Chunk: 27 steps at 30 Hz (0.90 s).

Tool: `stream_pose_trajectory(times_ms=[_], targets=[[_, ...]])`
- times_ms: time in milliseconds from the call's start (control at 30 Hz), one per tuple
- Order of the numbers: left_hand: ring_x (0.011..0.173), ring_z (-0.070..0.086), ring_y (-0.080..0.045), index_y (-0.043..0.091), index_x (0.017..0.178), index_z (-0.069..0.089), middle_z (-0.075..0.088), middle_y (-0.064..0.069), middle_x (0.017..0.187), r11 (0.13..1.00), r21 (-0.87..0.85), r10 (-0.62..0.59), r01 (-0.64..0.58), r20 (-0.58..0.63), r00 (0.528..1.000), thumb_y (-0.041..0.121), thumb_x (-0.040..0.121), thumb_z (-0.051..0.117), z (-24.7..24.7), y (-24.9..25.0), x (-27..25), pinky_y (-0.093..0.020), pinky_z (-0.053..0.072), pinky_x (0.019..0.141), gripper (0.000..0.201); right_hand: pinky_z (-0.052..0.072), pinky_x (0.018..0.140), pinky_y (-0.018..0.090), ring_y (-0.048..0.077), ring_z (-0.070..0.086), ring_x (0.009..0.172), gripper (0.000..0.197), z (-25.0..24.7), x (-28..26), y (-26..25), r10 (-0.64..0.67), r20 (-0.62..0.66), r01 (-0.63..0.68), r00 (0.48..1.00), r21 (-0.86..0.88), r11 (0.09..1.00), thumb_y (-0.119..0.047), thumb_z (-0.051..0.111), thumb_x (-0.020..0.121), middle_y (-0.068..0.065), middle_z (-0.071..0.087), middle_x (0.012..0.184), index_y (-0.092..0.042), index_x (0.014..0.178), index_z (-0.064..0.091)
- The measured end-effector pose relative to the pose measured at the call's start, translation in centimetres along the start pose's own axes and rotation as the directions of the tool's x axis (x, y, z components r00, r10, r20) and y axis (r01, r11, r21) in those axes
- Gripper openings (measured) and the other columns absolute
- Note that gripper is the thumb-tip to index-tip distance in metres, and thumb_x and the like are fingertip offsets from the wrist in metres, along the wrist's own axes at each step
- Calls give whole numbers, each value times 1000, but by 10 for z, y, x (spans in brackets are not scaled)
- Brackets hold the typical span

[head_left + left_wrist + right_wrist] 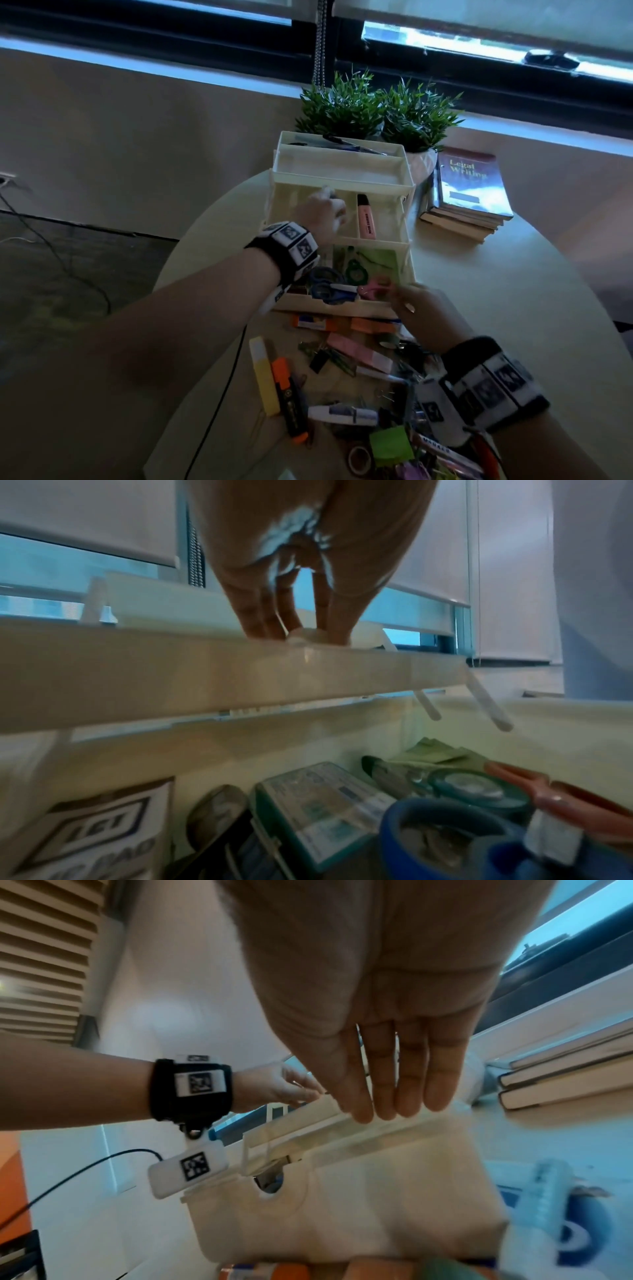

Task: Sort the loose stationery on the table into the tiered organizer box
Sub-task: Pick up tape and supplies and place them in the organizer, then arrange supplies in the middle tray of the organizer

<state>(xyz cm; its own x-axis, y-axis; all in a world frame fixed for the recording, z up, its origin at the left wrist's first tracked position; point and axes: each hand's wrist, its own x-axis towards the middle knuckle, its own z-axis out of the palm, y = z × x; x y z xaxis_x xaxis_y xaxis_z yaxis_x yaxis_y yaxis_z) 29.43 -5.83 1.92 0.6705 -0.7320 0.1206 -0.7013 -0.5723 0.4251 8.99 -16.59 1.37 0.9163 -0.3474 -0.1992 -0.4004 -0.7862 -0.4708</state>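
The cream tiered organizer (342,178) stands open in three steps on the round table. My left hand (325,202) reaches into the left compartment of the middle tier (205,674). Its bunched fingertips (260,626) pinch a small whitish item (304,637). A pink highlighter (366,217) lies in the compartment beside it. My right hand (402,296) hovers at the bottom tier's front right corner, fingers (411,1083) straight and holding nothing, next to pink scissors (373,286) and blue scissors (325,284). Loose stationery lies in front: a yellow highlighter (263,377), an orange-and-black marker (289,397), and a white correction pen (342,414).
A stack of books (469,192) lies right of the organizer, and two potted plants (376,109) stand behind it. Green sticky notes (390,445), binder clips and orange boxes (373,325) crowd the near table. A black cable (226,377) runs over the table's left edge.
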Motion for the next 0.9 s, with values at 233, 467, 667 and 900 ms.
stream_pose_trajectory(times_ms=[233, 467, 667, 900], targets=[[112, 51, -36, 2, 108, 62, 56, -19, 117, 909, 410, -156, 79, 158, 975, 5, 84, 49, 3, 7, 19, -43, 42, 93, 27, 38, 68, 20, 27, 63, 80, 12, 18, -56, 25, 8, -46, -7, 999, 22, 1000, -1, 65, 78, 8, 66, 90, -7, 87, 71], [117, 49, -37, -2, 119, 50, 51, -23, 128, 931, 339, -228, 133, 257, 939, 11, 93, 41, 0, 13, 7, -41, 42, 93, 31, 40, 76, 22, 25, 61, 96, 19, 33, -75, 39, 113, 36, -113, 993, 15, 993, -8, 64, 82, 8, 63, 107, -9, 100, 69], [124, 43, -27, 13, 127, 53, 50, -8, 134, 998, -8, -56, 56, -33, 998, 22, 90, 53, -15, 24, -65, -32, 31, 103, 38, 37, 72, 20, 24, 60, 91, 21, 29, -74, 32, 60, 26, -60, 998, 28, 998, -5, 62, 81, 6, 62, 101, -9, 100, 68], [101, 54, -21, 13, 96, 69, 61, -6, 105, 963, -129, -206, 235, 202, 957, 16, 86, 58, -2, 27, -169, -29, 42, 86, 14, 43, 83, 30, 29, 58, 101, 28, 40, -52, 10, -15, 92, 20, 996, -54, 998, -9, 52, 86, 12, 65, 107, -12, 110, 65]])
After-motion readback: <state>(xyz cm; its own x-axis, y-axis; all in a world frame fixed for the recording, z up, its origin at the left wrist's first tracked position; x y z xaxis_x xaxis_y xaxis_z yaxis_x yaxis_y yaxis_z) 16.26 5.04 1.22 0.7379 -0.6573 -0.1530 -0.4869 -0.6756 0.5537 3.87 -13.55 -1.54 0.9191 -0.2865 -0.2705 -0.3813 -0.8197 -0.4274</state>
